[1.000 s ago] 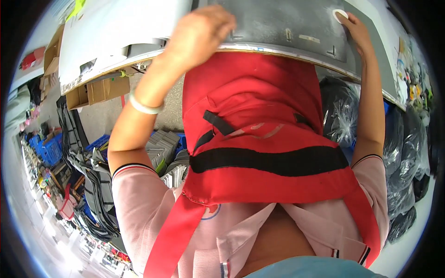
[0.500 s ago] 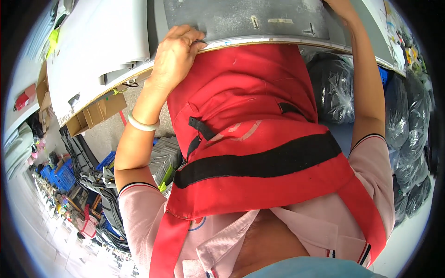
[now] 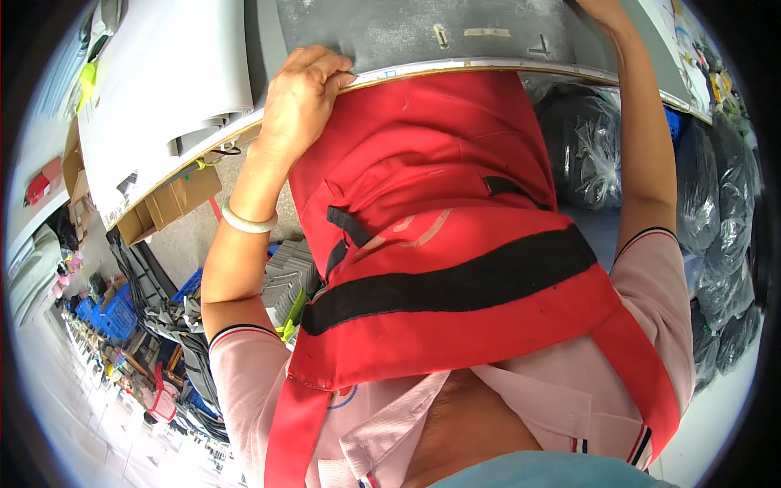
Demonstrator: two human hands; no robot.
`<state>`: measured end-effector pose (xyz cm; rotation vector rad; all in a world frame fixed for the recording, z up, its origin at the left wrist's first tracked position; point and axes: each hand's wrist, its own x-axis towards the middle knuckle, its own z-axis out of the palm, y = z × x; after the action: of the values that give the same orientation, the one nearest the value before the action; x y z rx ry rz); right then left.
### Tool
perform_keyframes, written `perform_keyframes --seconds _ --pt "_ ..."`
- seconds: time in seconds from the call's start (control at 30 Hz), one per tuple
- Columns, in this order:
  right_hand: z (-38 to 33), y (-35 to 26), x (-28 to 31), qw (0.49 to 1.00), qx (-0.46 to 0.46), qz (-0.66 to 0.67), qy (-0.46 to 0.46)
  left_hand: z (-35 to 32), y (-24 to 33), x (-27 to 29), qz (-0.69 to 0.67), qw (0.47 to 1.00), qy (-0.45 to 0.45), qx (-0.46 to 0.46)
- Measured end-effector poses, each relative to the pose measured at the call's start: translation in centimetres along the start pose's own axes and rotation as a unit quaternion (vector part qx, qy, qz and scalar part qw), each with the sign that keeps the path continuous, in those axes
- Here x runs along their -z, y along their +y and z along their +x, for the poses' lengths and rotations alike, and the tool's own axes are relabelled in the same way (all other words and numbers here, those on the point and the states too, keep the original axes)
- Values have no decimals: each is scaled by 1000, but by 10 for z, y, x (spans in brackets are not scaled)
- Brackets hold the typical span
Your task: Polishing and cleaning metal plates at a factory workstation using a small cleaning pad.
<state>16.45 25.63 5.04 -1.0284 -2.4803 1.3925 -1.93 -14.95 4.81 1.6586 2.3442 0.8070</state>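
- Bright, pale floor (image 3: 98, 415) fills the lower left of a cluttered workroom, and a counter (image 3: 508, 63) with a worn white front rim runs across the top of the view.
- On that counter, directly in front of the red apron (image 3: 431, 268), lies a dark grey sheet (image 3: 390, 37), flat and dull, with chalky, whitish scuffs.
- Close to its near edge the sheet shows a small pale-rimmed slot (image 3: 440, 37), a beige strip (image 3: 486, 32) and a thin black mark (image 3: 539, 46) like an upside-down T.
- To its left lies a pale sheet (image 3: 171, 65), smooth, its near right corner curling up.
- The left hand (image 3: 303, 93), below which a white bracelet (image 3: 249, 221) circles the forearm, is at the counter's front edge by the dark sheet; its grip is narrow, fingers bent together, but whether they pinch anything I cannot tell.
- The right hand (image 3: 602, 8) is cut off by the upper border, so I cannot tell its grip.
- Below the counter at left is an open cardboard box (image 3: 175, 199); its contents are hidden.
- Farther left is a blue basket (image 3: 114, 313), its contents too small to tell.
- At right, clear plastic bags (image 3: 582, 150) hold something black.
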Motion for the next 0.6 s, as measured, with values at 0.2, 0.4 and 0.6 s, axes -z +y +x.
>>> perform_keyframes --seconds 0.2,0.4,0.6 --pt "10 13 3 999 30 21 -14 2 0 -1 1 1000 3 -8" --pt "6 10 9 1000 15 11 -6 6 -1 -4 0 999 11 -30" --pt "16 30 2 998 35 -40 18 2 -3 -4 5 1000 -1 -8"
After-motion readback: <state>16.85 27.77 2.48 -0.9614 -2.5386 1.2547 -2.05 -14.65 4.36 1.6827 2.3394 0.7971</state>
